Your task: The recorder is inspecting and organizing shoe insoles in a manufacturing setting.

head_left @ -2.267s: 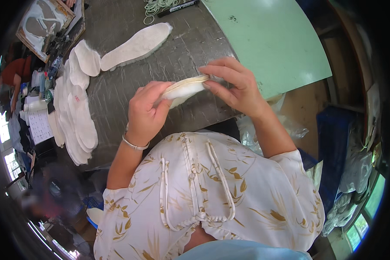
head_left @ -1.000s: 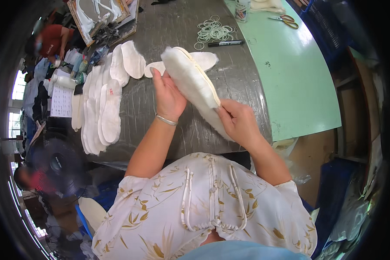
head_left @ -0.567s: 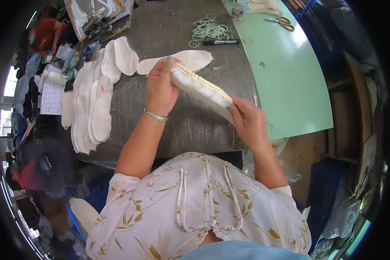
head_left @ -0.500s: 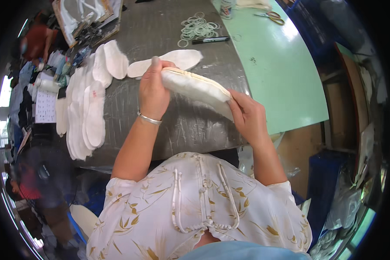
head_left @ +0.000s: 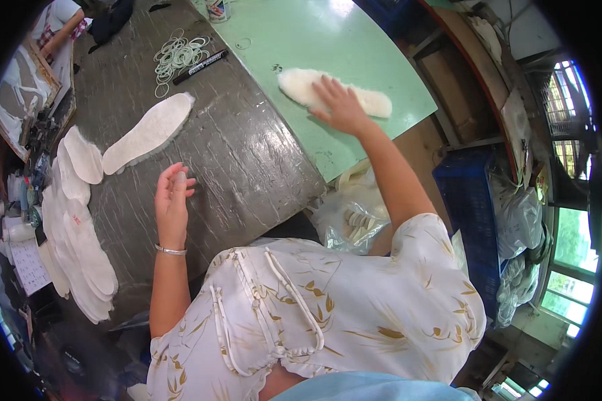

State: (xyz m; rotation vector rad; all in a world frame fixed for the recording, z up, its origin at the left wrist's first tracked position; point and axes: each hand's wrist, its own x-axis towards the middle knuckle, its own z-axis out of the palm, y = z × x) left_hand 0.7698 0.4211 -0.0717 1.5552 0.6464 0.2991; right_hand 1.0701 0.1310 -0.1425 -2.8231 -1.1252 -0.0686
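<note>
Head view: the right hand [head_left: 341, 103] is laid flat, fingers spread, on a fluffy cream-white fleece insole [head_left: 334, 93] that lies on the pale green tabletop [head_left: 301, 40], near its front right edge; nothing is gripped, the palm only presses on the insole's middle. The left hand [head_left: 172, 200] is held up empty over the dark grey worn tabletop [head_left: 247, 154], fingers loosely curled and open, with a thin silver bangle [head_left: 170, 250] seen at the wrist. A flat white foot-shaped insole [head_left: 147, 132] is seen lying on the grey surface beyond the left hand, apart from it. Along the left edge a row of overlapping white insoles [head_left: 80, 247] is stacked. Farther back, a heap of pale rubber bands [head_left: 177, 57] and a black marker pen [head_left: 201, 65] are found just beside each other.
</note>
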